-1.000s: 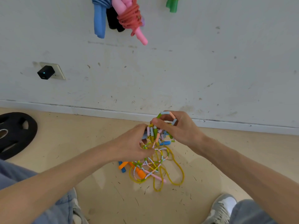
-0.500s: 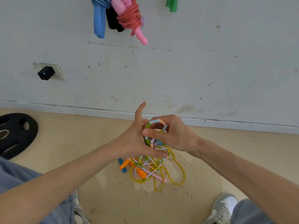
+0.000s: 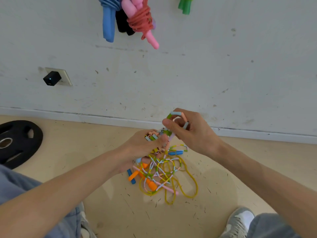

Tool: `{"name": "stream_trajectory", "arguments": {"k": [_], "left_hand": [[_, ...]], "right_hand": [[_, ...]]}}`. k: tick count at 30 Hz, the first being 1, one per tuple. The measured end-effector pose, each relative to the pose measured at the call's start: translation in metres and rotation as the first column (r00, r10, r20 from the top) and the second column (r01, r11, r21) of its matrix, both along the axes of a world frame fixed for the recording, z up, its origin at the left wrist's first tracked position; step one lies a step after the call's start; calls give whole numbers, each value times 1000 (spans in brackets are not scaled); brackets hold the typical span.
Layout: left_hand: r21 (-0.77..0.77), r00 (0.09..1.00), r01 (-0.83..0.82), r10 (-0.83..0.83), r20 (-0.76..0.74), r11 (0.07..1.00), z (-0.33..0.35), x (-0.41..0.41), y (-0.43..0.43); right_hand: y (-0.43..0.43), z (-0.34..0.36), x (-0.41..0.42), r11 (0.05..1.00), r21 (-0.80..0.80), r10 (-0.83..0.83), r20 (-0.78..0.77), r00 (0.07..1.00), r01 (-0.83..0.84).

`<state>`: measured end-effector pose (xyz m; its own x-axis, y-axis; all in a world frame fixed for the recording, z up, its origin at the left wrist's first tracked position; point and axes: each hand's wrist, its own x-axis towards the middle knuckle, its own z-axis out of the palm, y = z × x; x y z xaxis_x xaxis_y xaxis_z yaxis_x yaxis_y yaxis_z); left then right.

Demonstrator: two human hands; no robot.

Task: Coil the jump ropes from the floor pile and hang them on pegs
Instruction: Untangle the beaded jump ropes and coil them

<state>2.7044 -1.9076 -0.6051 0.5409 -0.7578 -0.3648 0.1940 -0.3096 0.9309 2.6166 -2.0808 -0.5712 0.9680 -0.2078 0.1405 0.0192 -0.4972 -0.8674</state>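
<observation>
My left hand (image 3: 138, 148) closes again round the beaded rope (image 3: 175, 113) coils as my right hand (image 3: 193, 133) lifts a fresh loop.

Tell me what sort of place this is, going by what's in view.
Likely a gym or workout room: a black weight plate lies on the floor, coiled jump ropes hang on the scuffed wall, and a pile of more ropes sits on the floor below.

Green jump rope (image 3: 184, 6) and weight plate (image 3: 18, 143) run off frame
</observation>
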Motion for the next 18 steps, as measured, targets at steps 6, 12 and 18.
{"name": "stream_trajectory", "arguments": {"k": [6, 12, 18], "left_hand": [[-30, 981, -145, 139, -135, 989, 4, 7, 0], [-136, 950, -247, 212, -229, 960, 6, 9, -1], [-168, 952, -236, 192, -240, 957, 8, 5, -6]], "right_hand": [[-14, 1, -5, 878, 428, -134, -207, 969, 213], [0, -23, -3, 673, 628, -181, -372, 911, 390], [9, -34, 1, 758, 415, -316, -441, 840, 504]]}}
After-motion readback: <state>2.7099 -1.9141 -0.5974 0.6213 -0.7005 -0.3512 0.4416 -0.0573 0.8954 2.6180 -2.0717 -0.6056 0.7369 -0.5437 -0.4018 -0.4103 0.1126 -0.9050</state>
